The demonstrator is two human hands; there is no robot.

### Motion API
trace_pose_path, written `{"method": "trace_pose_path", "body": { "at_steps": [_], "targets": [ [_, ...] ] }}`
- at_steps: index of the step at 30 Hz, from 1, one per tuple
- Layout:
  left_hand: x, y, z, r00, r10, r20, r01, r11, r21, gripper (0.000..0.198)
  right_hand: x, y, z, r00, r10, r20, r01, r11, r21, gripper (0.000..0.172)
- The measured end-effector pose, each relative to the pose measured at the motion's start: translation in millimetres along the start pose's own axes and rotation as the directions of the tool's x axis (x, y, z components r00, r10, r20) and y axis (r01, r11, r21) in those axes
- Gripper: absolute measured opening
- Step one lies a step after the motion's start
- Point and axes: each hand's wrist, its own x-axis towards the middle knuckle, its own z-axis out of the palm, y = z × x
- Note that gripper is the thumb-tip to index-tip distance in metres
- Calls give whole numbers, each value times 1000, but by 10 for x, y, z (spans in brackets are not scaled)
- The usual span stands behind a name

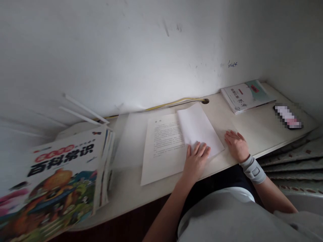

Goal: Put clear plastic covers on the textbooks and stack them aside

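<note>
A sheet of printed paper (pixel 164 141) lies flat on the white desk, with lines of small text on its left part. Across its right part rests a blank white paper flap (pixel 198 124), slightly askew; I cannot tell whether it is the same sheet folded over. My left hand (pixel 198 158) presses on the flap's lower edge, fingers outstretched. To the right of the paper, my right hand (pixel 236 145) lies palm down on the desk with its fingers extended, holding nothing. A grey wristband (pixel 253 169) wraps the right wrist.
Thick picture books (pixel 63 181) are stacked at the left, their edge blurred. Thin books (pixel 247 95) lie at the back right, near a phone (pixel 287 116) with a pixelated screen. A yellow cable (pixel 174 102) runs along the wall to a round desk hole (pixel 205 101).
</note>
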Motion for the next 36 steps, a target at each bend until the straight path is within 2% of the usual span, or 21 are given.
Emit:
{"method": "trace_pose_path", "body": {
  "at_steps": [6,10,14,22,29,34,36],
  "targets": [
    [78,85,-65,1000,-23,0,23,999,32,34,15,114,40,999,46,-21,-41,979,201,31],
    [208,236,-96,999,-30,-38,33,997,64,32,16,130,40,998,54,-33,-44,970,238,31],
    [266,340,-122,998,40,-57,-37,998,53,31,24,117,20,999,47,-25,-40,967,253,32],
    [166,383,-245,997,80,-10,-80,996,27,28,13,108,65,998,43,-52,-34,986,162,34],
    [235,466,-215,995,99,31,-98,995,-4,24,-4,118,80,996,-3,-91,15,991,133,43],
    [205,402,-267,989,140,43,-139,990,-13,24,-19,71,12,998,-52,-18,53,998,31,51],
    [212,353,-334,978,186,93,-184,982,-38,24,-13,30,-24,998,-50,25,51,999,-17,49]
  ]
}}
